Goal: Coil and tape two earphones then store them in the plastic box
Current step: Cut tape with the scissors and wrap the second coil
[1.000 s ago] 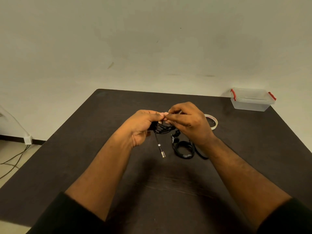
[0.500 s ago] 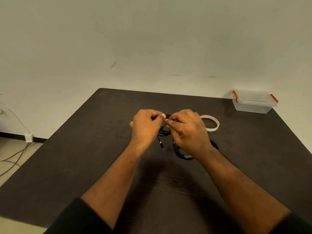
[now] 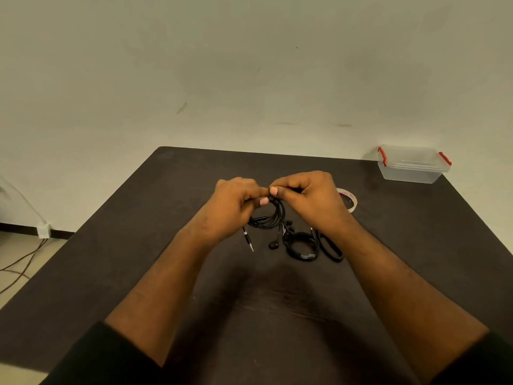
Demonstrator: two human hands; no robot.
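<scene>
Now I see left hand [image 3: 233, 202] & right hand [image 3: 311, 198] both pinching top of coiled black earphone cable [image 3: 270, 218] above dark table [image 3: 138, 245]; 2nd black earphone coil [image 3: 302, 247] lies beside.

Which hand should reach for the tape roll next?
Right. The right hand is directly beside the tape roll, while the left hand is farther away and can keep its grip on the coiled earphone.
</scene>
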